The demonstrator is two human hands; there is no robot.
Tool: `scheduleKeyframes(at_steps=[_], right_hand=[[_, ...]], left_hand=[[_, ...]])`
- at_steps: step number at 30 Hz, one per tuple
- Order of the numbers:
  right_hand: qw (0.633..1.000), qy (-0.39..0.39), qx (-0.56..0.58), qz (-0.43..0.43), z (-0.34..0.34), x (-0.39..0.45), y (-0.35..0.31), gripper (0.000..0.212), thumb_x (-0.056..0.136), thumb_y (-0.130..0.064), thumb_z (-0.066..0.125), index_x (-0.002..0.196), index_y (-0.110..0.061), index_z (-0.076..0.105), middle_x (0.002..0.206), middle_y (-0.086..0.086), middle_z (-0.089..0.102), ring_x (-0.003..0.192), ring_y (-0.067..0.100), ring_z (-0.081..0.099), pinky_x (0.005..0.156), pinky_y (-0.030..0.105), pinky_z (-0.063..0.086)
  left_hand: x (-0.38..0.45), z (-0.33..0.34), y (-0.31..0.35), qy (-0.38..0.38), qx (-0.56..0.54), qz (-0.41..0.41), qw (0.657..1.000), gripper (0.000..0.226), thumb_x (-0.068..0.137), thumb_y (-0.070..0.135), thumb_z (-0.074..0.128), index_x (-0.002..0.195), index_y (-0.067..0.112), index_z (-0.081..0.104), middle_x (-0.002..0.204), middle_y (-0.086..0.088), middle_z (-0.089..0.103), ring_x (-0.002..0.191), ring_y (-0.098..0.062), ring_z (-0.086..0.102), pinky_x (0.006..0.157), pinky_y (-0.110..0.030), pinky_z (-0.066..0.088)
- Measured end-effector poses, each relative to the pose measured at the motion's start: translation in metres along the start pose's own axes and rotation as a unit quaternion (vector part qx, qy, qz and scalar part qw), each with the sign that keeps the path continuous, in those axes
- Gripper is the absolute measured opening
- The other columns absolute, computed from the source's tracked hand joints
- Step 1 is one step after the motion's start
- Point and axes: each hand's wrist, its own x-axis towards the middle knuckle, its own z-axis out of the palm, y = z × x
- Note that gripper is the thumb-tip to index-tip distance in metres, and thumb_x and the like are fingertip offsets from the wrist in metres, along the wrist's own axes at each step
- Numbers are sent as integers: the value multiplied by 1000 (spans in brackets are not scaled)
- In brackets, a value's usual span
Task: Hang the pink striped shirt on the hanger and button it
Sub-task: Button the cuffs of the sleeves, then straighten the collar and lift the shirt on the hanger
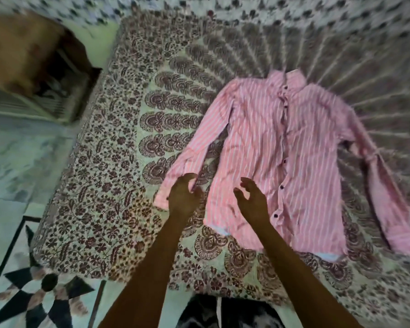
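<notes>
Head view:
Pink striped shirt (pixel 265 147): flat on the patterned bedspread (pixel 109 176), front up, collar far, hem near, sleeves spread to both sides.
Placket: dark buttons in a row, partly closed, blurred.
Left hand (pixel 184 197): over the shirt's left cuff, fingers loosely curled, gripping nothing.
Right hand (pixel 251 200): above the hem, fingers loosely bent, empty.
Floor (pixel 14 233): tiled, dark star pattern.
</notes>
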Motion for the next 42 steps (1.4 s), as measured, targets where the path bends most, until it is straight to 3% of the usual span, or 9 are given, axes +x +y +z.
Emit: scheduleKeyframes(at_steps=[3,7,13,15,24,28,32,35,42], right_hand=[[999,25,21,5,-28,19,7,38,90,-16,57,126,-4,51,123,13,59,116,26,54,91,22,34],[997,49,63,2,-69,56,22,38,90,-16,56,127,-6,51,126,11,58,118,24,53,92,21,35],[995,60,76,-20,-138,139,46,36,90,-13,56,125,-5,53,125,10,59,118,24,53,102,30,38],[995,61,73,-29,-152,171,53,36,89,-12,56,124,-3,54,127,11,58,119,24,52,101,26,36],[994,85,64,-35,-170,299,75,36,90,-12,56,124,-2,53,124,13,59,115,26,54,98,28,37],[993,98,47,-37,-163,373,78,34,89,-13,56,121,-3,54,120,14,61,113,29,56,96,36,42],[992,118,23,-44,-156,451,76,35,88,-15,55,122,-6,54,120,12,61,113,27,55,92,29,40],[989,139,-15,-43,-154,507,74,40,87,-15,54,126,-8,51,125,12,57,117,27,52,92,30,39],[984,150,-96,-19,-148,582,69,55,91,-32,48,136,-5,34,133,22,45,124,35,41,99,38,35]], left_hand=[[15,18,34,-6,14,37,999,42,81,23,62,120,7,59,121,-14,63,114,-27,58,98,-31,40],[40,49,81,-6,-7,74,997,63,74,40,52,123,2,56,121,-19,62,113,-32,59,99,-37,44],[92,112,162,12,0,116,993,54,74,37,55,121,10,58,118,-12,64,108,-27,62,94,-38,48],[115,130,185,10,7,124,992,55,75,38,54,122,11,57,119,-11,63,111,-26,60,94,-35,45],[231,186,237,0,40,162,986,52,76,35,52,122,11,57,116,-11,64,110,-29,59,96,-36,45],[297,214,247,14,45,157,986,51,74,37,49,117,12,60,110,-9,66,106,-28,60,92,-38,47],[371,238,260,53,-5,120,991,36,79,34,56,108,14,64,106,-8,68,101,-28,62,89,-38,49],[423,255,271,85,32,95,991,25,86,27,58,108,16,63,108,-11,66,104,-30,60,86,-38,49],[496,279,289,57,76,24,995,47,89,42,50,121,7,51,124,-22,56,119,-37,50,96,-37,41]])
